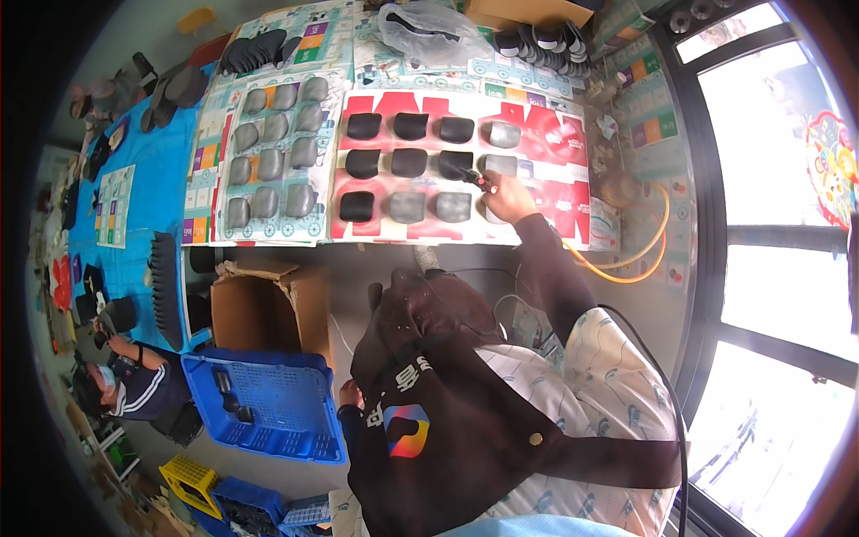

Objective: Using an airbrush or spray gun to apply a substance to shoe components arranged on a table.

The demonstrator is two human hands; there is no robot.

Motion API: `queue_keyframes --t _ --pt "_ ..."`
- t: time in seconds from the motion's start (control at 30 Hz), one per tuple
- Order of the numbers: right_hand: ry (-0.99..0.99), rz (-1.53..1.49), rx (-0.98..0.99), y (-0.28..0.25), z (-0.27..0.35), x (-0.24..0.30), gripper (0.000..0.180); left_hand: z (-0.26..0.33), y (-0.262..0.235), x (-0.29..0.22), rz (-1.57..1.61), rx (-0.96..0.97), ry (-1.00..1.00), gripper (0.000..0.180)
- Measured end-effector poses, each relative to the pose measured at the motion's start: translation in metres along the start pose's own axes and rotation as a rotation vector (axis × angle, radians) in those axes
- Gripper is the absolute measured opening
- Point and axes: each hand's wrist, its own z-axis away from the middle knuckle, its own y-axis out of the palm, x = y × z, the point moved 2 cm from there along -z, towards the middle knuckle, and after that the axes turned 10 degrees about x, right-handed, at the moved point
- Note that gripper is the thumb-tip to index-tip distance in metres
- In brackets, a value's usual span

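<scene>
Dark handheld tool [478, 180] gripped in the right hand [510, 199], fingers closed round it; tip held at the third pad of the middle row. Red-and-white board [574, 217] set with three rows of curved pads: black pads [362, 164] grouped toward the far left corner, grey pads [407, 207] ranged along the right and near edges. Left hand [351, 394] seen low, near the blue crate [255, 359]; its finger spread cannot be told.
</scene>
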Motion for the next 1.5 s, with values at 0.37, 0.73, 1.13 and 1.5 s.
queue_keyframes --t 0.37,0.73,1.13,1.5 --pt "-0.058 0.066 0.019 0.001 -0.007 0.012 0.018 0.022 0.002 0.018 1.236 -0.183 -0.64 0.031" --pt "-0.022 0.076 0.02 -0.001 -0.018 -0.006 0.027 0.015 -0.015 0.001 -0.275 -0.199 0.026 0.023" --pt "0.031 0.145 -0.01 -0.007 -0.02 -0.024 0.023 0.001 -0.002 0.011 1.312 -0.285 -0.531 0.027" --pt "-0.001 0.136 0.095 -0.009 -0.037 -0.042 0.022 -0.006 -0.015 0.011 0.488 -0.078 -0.269 0.02"
